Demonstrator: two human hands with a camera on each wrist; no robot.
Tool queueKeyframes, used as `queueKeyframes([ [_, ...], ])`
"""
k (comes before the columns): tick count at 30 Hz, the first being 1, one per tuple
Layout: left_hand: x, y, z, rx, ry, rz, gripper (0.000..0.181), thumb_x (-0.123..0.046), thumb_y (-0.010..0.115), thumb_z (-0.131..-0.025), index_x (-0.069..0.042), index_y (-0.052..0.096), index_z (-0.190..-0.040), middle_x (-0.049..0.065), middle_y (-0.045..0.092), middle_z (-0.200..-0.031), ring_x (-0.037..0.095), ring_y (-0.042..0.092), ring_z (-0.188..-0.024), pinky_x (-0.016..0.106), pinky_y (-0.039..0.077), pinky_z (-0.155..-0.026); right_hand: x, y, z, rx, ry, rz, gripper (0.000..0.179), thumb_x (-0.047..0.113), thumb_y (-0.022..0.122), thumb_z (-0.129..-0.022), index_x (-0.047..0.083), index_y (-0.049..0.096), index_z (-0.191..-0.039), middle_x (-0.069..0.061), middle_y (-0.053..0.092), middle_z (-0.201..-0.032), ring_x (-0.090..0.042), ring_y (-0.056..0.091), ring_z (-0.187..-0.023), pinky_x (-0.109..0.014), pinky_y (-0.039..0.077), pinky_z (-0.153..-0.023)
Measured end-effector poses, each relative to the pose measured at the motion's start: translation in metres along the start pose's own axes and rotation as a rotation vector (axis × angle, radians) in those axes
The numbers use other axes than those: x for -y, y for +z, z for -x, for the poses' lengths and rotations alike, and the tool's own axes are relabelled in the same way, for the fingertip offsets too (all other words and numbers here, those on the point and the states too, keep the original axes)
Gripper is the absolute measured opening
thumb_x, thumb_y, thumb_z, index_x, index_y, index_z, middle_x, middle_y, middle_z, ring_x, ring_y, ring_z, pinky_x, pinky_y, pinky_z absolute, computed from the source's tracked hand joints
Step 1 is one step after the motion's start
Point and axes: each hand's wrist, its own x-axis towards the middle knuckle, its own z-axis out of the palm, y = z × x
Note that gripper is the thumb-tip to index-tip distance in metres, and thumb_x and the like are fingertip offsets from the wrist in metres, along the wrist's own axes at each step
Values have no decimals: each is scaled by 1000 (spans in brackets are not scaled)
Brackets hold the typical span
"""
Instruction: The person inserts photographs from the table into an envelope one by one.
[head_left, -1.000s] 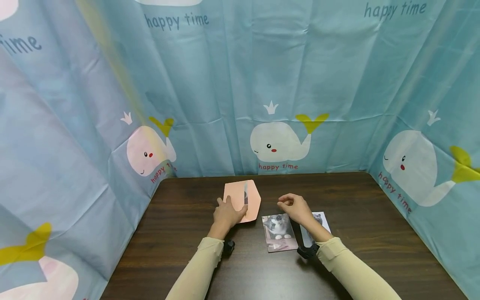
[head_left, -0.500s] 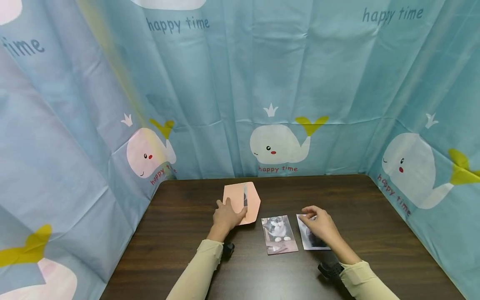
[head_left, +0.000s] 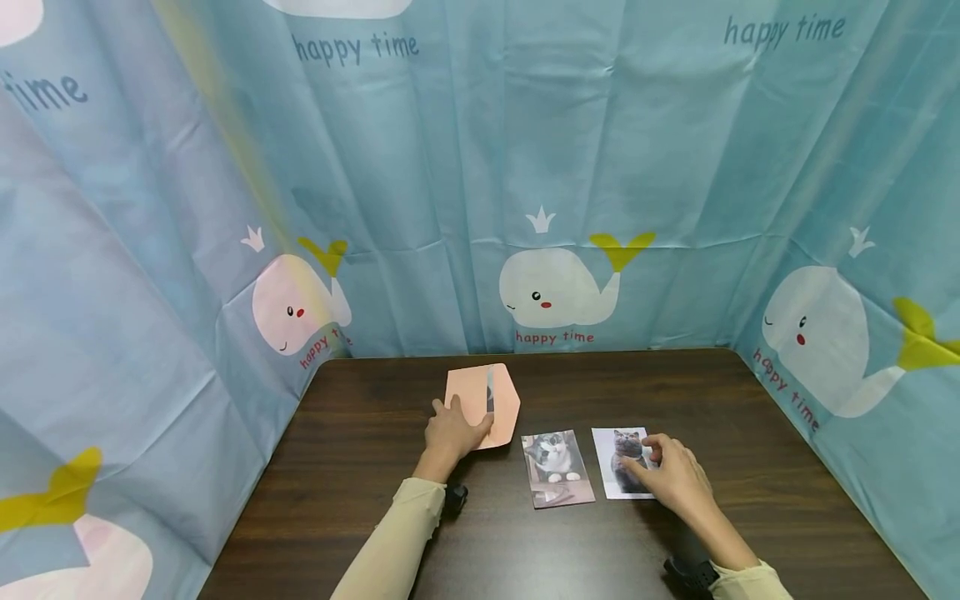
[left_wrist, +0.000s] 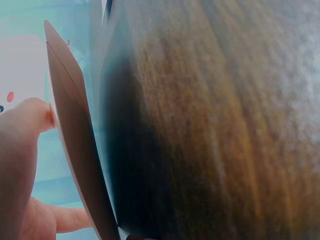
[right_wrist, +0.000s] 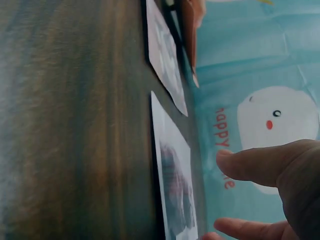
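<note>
Lying beneath the left hand (head_left: 452,433), a peach envelope (head_left: 476,397) touches its thumb.

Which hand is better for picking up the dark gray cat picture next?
Probably the right hand: it holds nothing and already reaches over the dark gray cat picture. The left hand is farther away, touching the peach envelope.
</note>
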Motion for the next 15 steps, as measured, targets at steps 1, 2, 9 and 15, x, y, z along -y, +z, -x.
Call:
queueKeyframes([
  [1, 0, 0, 0, 3, -1, -2, 100, -71, 64, -93, 3, 47, -158, 39, 44, -147, 54, 68, -105, 58, 58, -89, -1, 0, 2, 0, 3, 8, 64, 47, 85, -90, -1, 69, -129, -13, 70, -106, -38, 64, -103, -57, 50, -82],
  [2, 0, 0, 0, 5, -1, -2, 100, -70, 64, -93, 3, 47, -158, 39, 44, -147, 54, 68, -106, 58, 58, -89, -1, -1, 3, 0, 6, 17, 66, 49, 85, -89, -1, 68, -129, -14, 70, -106, -39, 64, -104, -58, 49, -83],
  [9, 1, 1, 0, -2, 4, -4, 99, -70, 64, -92, 3, 48, -157, 38, 45, -144, 53, 68, -103, 57, 59, -86, -6, -1, 8, 25, 42, 42, 80, 58, 85, -86, -4, 62, -131, -18, 65, -108, -40, 61, -104, -60, 48, -85],
  [15, 1, 2, -2, 2, 0, -5, 100, -71, 64, -92, 3, 48, -157, 38, 46, -143, 54, 68, -104, 57, 59, -87, -14, 1, 10, 30, 71, 35, 78, 58, 85, -86, -3, 60, -127, -19, 65, -108, -41, 61, -103, -59, 49, -80],
])
